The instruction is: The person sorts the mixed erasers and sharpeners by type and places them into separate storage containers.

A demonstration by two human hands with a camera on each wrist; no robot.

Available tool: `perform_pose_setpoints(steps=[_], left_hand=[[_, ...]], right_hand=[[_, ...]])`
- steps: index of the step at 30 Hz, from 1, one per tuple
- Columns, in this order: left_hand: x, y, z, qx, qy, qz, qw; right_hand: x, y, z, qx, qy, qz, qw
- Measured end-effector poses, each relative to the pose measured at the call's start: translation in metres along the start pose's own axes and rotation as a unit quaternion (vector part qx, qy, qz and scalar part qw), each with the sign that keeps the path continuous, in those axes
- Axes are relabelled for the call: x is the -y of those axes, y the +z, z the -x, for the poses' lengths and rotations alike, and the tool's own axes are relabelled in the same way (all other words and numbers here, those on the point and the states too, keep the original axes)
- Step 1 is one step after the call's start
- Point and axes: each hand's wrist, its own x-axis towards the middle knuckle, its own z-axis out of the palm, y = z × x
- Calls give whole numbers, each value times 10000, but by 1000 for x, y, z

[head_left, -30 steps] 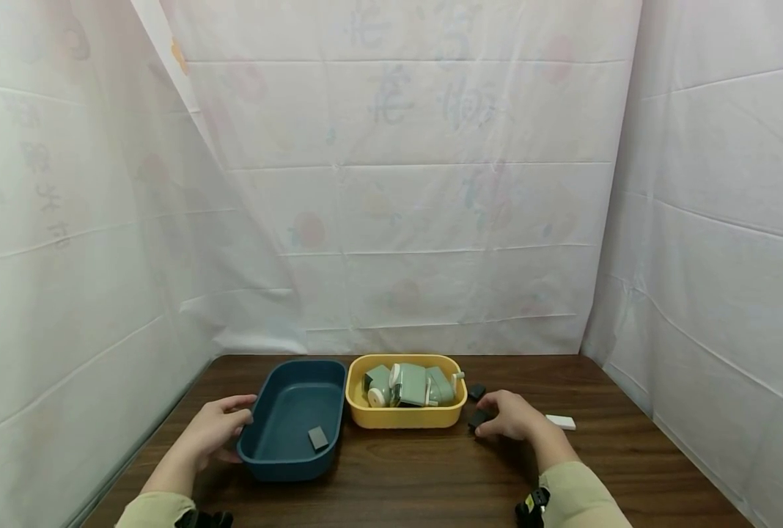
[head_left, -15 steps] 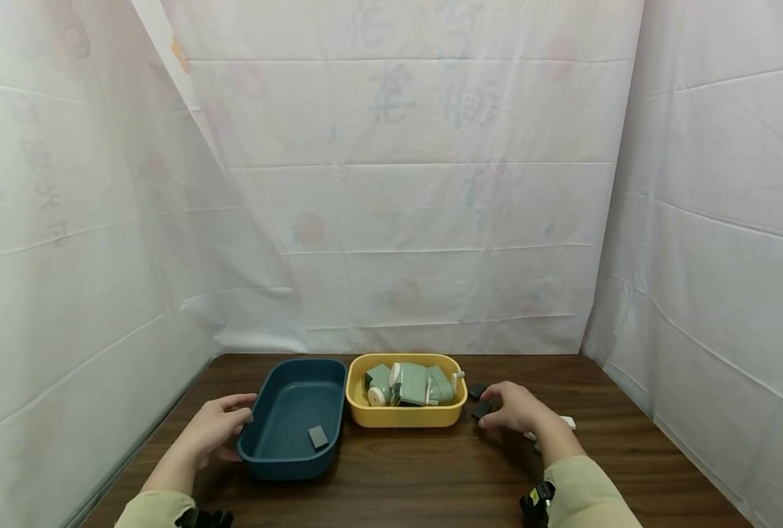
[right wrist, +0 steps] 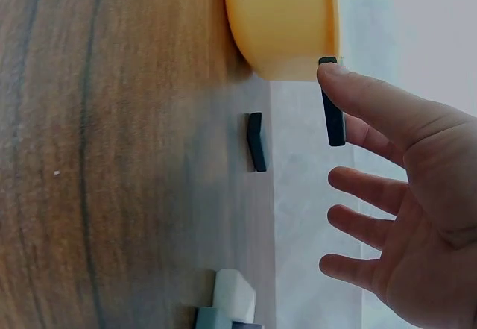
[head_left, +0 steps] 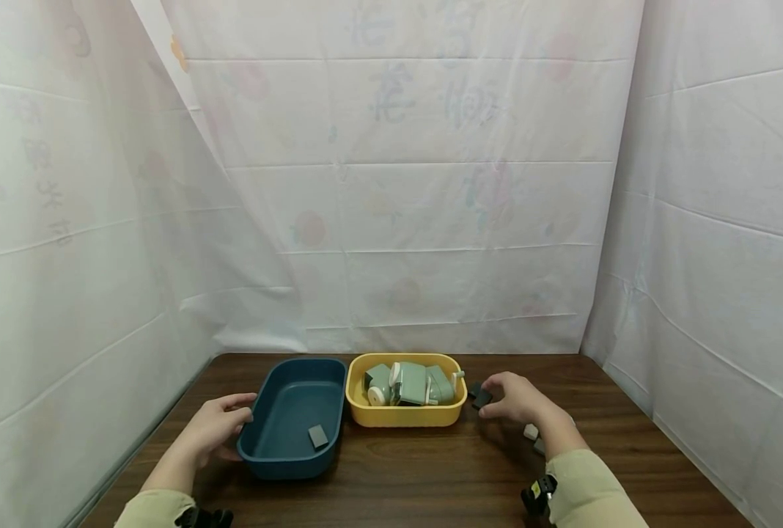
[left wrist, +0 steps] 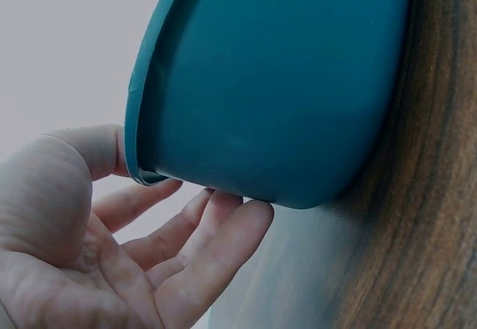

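My right hand [head_left: 520,402] pinches a small flat dark block [right wrist: 333,113] between thumb and index finger, above the table by the yellow bin [head_left: 407,418]. The other three fingers are spread apart. A second dark block [right wrist: 256,142] lies on the table beyond it. At the left, my left hand [head_left: 216,427] touches the side of the blue bin [left wrist: 276,90]. Its thumb is at the rim and its loosely extended fingers meet the outer wall. Inside the blue bin lies one grey block [head_left: 318,438].
Pale green and white parts [head_left: 411,383] fill the yellow bin, one poking over its right rim. A small white block [right wrist: 233,295] and a grey-green block [right wrist: 214,320] lie near my right wrist. White curtains [head_left: 431,220] surround the brown table [head_left: 405,484].
My right hand has risen slightly and shifted away from me, carrying the dark block. The long white piece has become hidden behind the right wrist. The left hand stays put.
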Motion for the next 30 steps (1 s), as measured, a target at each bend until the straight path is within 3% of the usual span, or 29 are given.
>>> perform_pose_setpoints(steps=[12,30], left_hand=[[0,1,0,-47,26,-5,10000],[1,1,-2,-6,8,-2,10000]], right_hand=[[9,-6,-1,-98,-50,-100,9999],[27,-8,-6,-226,-491,-160,9984]])
